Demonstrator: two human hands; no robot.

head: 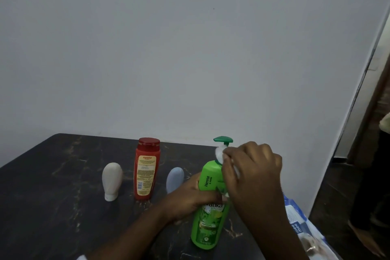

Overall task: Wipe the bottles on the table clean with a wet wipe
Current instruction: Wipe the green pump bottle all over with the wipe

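As far as a single instant allows it to be judged, stage: the task is taken to be under way on its first visible bottle, with none shown as finished.
Wipes packet [299,224]: a blue-and-white pack is seen at the near right edge of the tabletop [52,196], partly hidden by the right forearm; whether it is open cannot be told.
Green bottle [207,224]: it is stood roughly upright, nearest of the bottles, with its base apparently set on the tabletop.
Left hand [190,200]: the fingers are curled round the middle of the green bottle from the left, so that it is gripped and steadied.
Right hand [253,171]: the wet wipe [219,152] is pinched in the closed fingers and held against the bottle's neck.
Wet wipe: it is bunched into a white wad, touching the shoulder just below the green pump head [223,139].
Body of the green bottle: the lower part is judged not yet reached by the wipe, though this cannot be confirmed.
Pale blue tube [174,177]: it is stood just behind the left hand and partly hidden by it.
White tube [111,179]: it is stood on its cap, well to the left, with no hand on it.
Red bottle [146,169]: it is stood upright, farthest back, between the two tubes.
Left to do: these three are judged to be waiting their turn; how clean they are cannot be told.
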